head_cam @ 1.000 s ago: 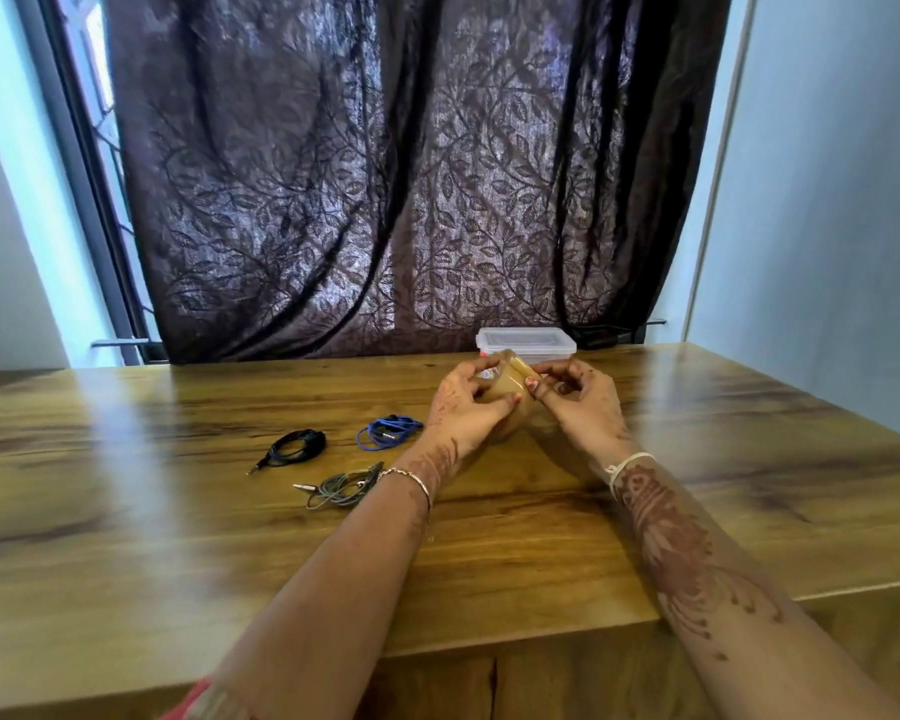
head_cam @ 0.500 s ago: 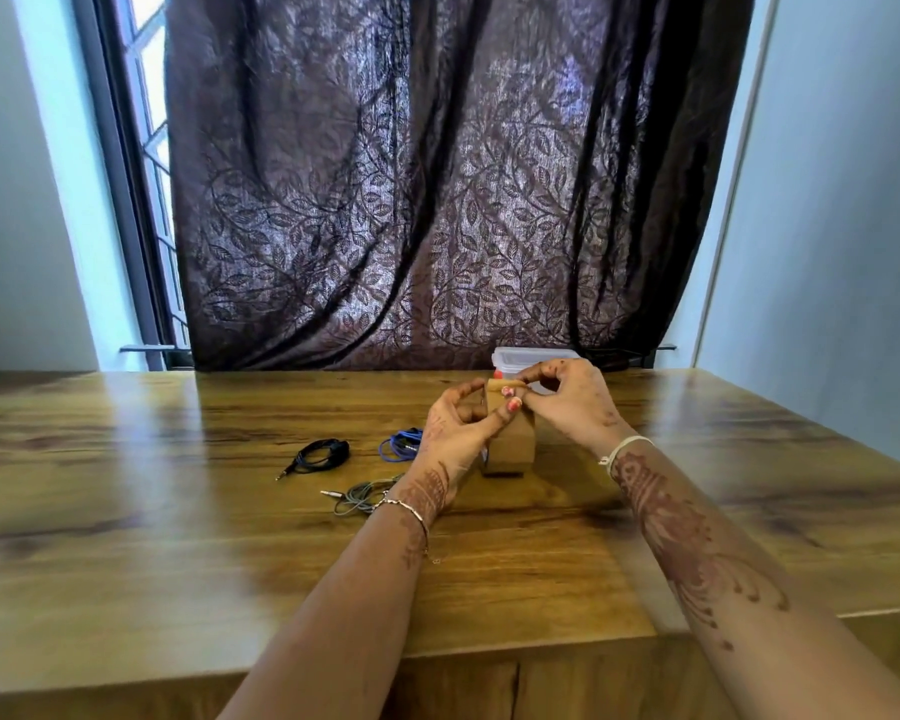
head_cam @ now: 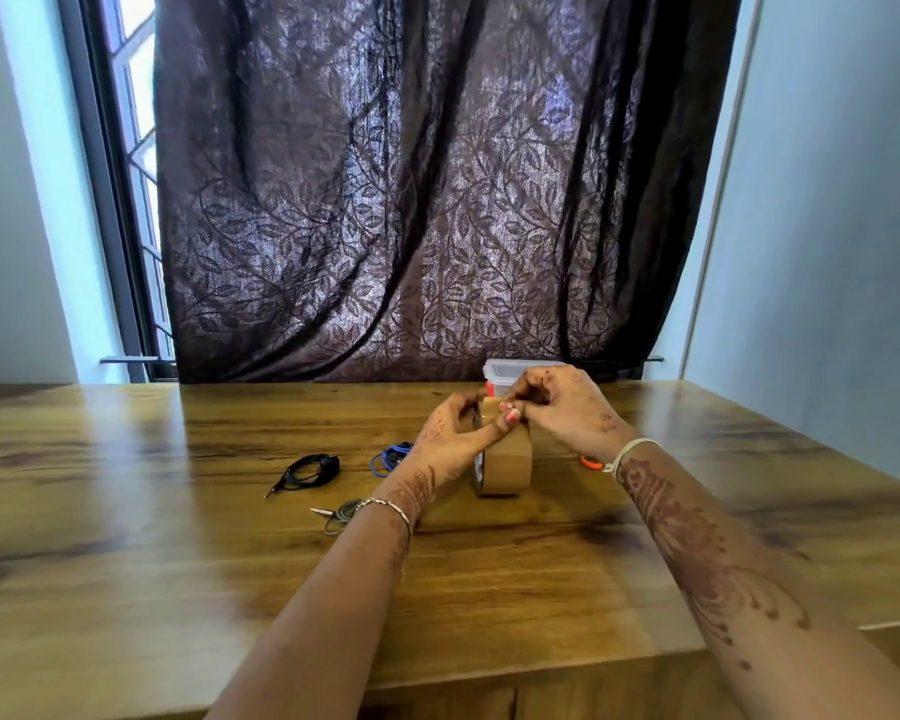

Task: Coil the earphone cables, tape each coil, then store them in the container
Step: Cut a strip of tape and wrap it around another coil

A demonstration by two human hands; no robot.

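Observation:
A brown tape roll [head_cam: 505,462] stands on edge on the wooden table [head_cam: 126,537]. My left hand [head_cam: 455,441] grips its top from the left. My right hand [head_cam: 562,407] pinches the tape at the top of the roll from the right. Three coiled earphone cables lie to the left: a black one [head_cam: 310,470], a blue one [head_cam: 388,457] partly behind my left hand, and a grey one [head_cam: 339,514] half hidden under my left wrist. The clear lidded container [head_cam: 500,374] stands behind my hands at the table's back edge.
An orange object [head_cam: 590,463] peeks out beside my right wrist. A dark patterned curtain [head_cam: 427,189] hangs behind the table, with a window [head_cam: 131,148] at the left. A pale wall [head_cam: 827,226] runs along the right side.
The tape roll came down from my hands' grasp in the air and now stands on the table. Both hands shifted to its top. The camera tilted up and moved nearer.

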